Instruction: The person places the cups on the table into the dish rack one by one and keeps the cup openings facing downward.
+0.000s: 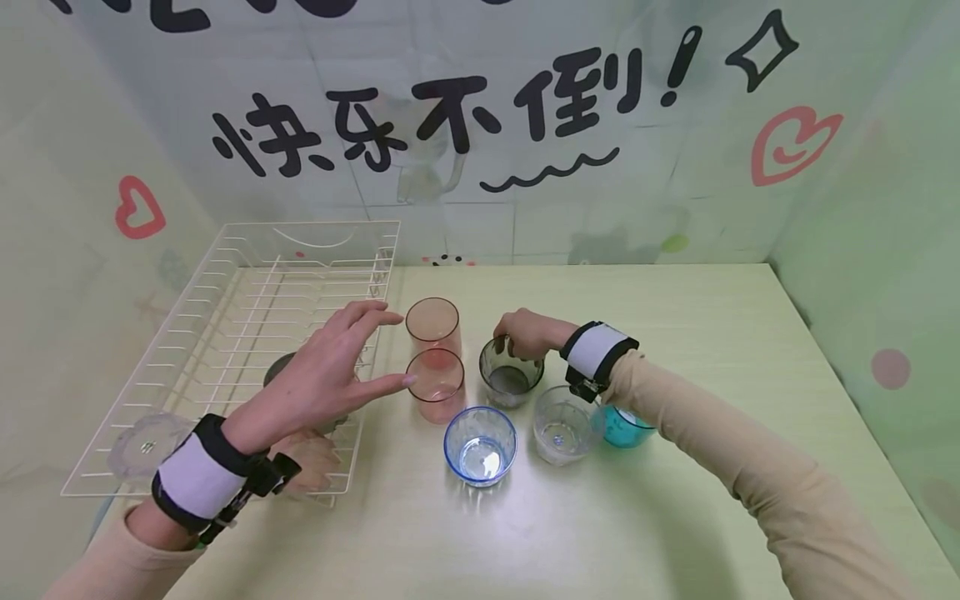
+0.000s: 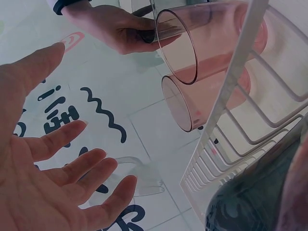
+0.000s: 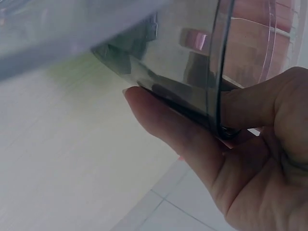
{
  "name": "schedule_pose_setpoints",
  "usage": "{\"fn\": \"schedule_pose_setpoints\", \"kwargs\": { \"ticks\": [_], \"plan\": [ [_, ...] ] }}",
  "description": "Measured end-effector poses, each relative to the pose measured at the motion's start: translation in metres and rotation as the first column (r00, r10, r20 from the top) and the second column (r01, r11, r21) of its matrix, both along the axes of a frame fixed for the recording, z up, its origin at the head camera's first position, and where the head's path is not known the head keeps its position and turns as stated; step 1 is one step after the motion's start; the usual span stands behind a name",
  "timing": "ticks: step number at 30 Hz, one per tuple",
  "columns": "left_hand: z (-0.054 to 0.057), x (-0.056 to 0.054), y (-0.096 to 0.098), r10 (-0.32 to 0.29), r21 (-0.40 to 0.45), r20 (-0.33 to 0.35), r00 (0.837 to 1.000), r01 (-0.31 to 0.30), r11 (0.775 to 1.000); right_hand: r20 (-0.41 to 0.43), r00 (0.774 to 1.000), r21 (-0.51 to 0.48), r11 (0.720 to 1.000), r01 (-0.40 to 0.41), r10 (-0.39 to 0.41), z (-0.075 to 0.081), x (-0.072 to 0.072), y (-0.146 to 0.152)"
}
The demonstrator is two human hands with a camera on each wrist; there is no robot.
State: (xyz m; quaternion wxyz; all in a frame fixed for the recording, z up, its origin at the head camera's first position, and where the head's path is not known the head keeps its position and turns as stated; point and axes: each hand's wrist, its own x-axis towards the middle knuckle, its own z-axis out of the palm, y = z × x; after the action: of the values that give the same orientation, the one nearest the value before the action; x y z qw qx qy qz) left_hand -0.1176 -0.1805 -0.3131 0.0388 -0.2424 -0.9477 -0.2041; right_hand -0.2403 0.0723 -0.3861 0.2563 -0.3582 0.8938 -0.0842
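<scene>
My right hand [image 1: 531, 332] pinches the rim of a smoky grey glass [image 1: 510, 382], thumb on one side of its wall and fingers on the other. In the right wrist view the grey glass [image 3: 178, 72] fills the upper middle. My left hand [image 1: 318, 371] hovers over the rack's right side, fingers spread, holding nothing. Near its fingertips stand two pink glasses [image 1: 437, 408], one behind the other. A blue-rimmed glass [image 1: 481, 450], a clear glass [image 1: 562, 427] and a turquoise glass [image 1: 626, 427], partly behind the right forearm, stand nearer me.
A white wire rack [image 1: 247, 333] stands at the left of the pale table [image 1: 525, 533]. It holds a clear glass [image 1: 146, 446], a dark glass [image 2: 250, 192] mostly behind my left hand in the head view, and a pinkish item [image 1: 311, 460]. A printed sheet hangs behind.
</scene>
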Motion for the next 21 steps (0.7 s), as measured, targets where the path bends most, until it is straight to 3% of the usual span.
{"fn": "schedule_pose_setpoints", "kwargs": {
  "ticks": [10,16,21],
  "plan": [
    [-0.001,0.001,0.0,0.002,0.004,0.009,1.0,-0.002,1.0,0.086,0.992,-0.118,0.988,0.102,-0.092,0.014,-0.002,0.008],
    [-0.001,0.0,0.002,0.007,0.006,0.028,1.0,-0.007,1.0,0.176,0.972,-0.243,0.95,0.196,-0.155,0.027,-0.003,0.017],
    [-0.002,0.0,0.003,0.008,0.011,0.044,0.999,-0.008,1.0,0.27,0.947,-0.339,0.903,0.264,-0.176,0.034,-0.003,0.025]
  ]
}}
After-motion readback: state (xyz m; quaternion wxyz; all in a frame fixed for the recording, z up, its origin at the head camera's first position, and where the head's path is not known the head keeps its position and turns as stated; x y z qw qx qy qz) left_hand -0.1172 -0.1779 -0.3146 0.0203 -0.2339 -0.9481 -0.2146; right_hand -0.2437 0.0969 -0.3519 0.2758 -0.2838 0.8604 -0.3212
